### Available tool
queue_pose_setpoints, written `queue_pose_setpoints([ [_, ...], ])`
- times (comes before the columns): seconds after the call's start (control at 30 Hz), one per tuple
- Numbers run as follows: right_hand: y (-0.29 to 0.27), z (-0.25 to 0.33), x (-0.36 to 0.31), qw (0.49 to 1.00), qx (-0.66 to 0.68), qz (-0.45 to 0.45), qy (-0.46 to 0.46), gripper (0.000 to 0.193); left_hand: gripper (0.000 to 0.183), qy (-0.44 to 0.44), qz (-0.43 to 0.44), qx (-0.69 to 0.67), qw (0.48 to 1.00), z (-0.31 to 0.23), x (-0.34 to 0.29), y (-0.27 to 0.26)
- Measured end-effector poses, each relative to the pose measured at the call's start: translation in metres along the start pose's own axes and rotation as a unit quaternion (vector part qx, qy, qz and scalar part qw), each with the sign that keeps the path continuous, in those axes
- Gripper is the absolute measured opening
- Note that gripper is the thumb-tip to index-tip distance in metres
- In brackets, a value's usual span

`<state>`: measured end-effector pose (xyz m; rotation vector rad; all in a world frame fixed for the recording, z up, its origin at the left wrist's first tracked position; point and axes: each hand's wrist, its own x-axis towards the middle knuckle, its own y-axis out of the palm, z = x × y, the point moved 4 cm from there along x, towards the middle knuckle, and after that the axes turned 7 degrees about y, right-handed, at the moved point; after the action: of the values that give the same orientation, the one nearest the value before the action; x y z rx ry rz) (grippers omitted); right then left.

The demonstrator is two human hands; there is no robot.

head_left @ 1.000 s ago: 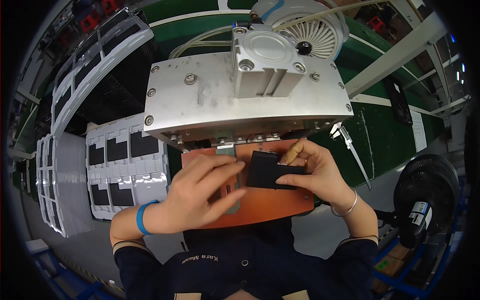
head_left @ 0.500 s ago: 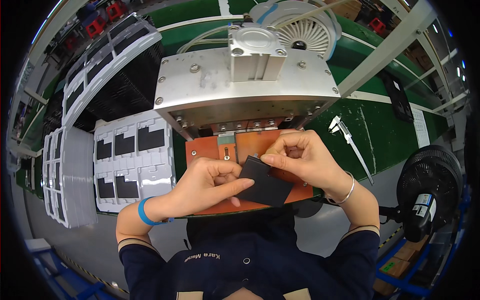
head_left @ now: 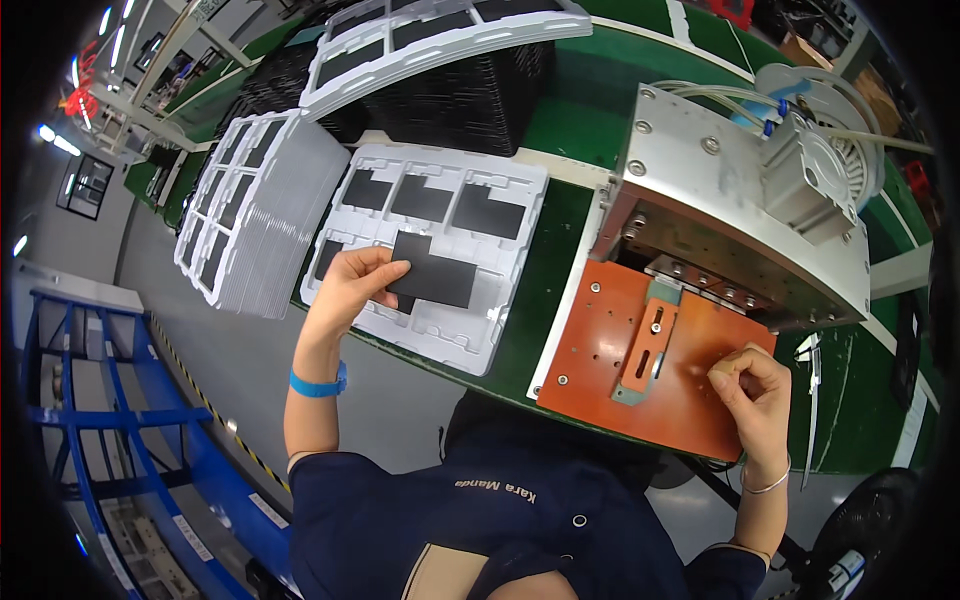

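My left hand (head_left: pixel 358 282) pinches a thin, flat black piece (head_left: pixel 437 280) with a stepped outline between thumb and fingers. It holds the piece above a white plastic tray (head_left: pixel 466 350), over its near row. Similar black pieces (head_left: pixel 489 212) lie in the tray's far pockets, and another sits at its near left. Over the right part of an orange plate (head_left: pixel 597 345), my right hand (head_left: pixel 755 398) is closed, thumb against curled fingers. Whatever those fingers may hold cannot be made out. An orange slotted block (head_left: pixel 653 325) is fixed on the plate.
A metal press (head_left: pixel 690 175) stands behind the orange plate. Left of the tray is a stack of white trays (head_left: pixel 285 225); behind it rises a black stack (head_left: pixel 455 100) with white trays on top. A caliper (head_left: pixel 811 385) and a black fan (head_left: pixel 868 545) are at right.
My view has turned left. My left hand has carried the black piece from above the orange plate to the white tray. My right hand has let go of its corner and stays over the plate.
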<state>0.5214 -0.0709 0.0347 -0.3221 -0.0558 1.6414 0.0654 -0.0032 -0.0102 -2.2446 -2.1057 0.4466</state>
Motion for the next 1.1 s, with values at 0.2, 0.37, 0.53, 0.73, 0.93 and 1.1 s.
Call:
queue_pose_setpoints([
  [0.2, 0.006, -0.003, 0.007, 0.999, 0.022, -0.030, -0.008, 0.013, 0.023, 0.020, -0.041, 0.224, 0.973, 0.031, -0.011, 0.029],
  [0.37, 0.002, -0.007, 0.005, 0.999, -0.016, -0.036, -0.034, 0.010, 0.026, 0.242, -0.320, 0.435, 0.806, 0.017, -0.012, -0.032],
  [0.53, 0.002, -0.007, 0.006, 0.998, -0.012, -0.029, -0.054, 0.007, 0.032, 0.125, -0.304, 0.544, 0.772, 0.080, -0.007, -0.119],
  [0.73, 0.002, -0.006, 0.005, 0.996, -0.038, -0.023, -0.073, 0.006, 0.042, -0.043, -0.235, 0.430, 0.870, 0.096, 0.012, -0.151],
  [0.93, 0.007, 0.003, 0.006, 0.994, -0.050, -0.015, -0.092, 0.005, 0.048, -0.157, -0.205, 0.197, 0.946, 0.100, 0.015, -0.164],
  [1.1, 0.008, 0.006, 0.005, 0.995, -0.055, 0.000, -0.089, 0.005, 0.042, -0.089, -0.198, 0.093, 0.972, 0.092, 0.012, -0.162],
])
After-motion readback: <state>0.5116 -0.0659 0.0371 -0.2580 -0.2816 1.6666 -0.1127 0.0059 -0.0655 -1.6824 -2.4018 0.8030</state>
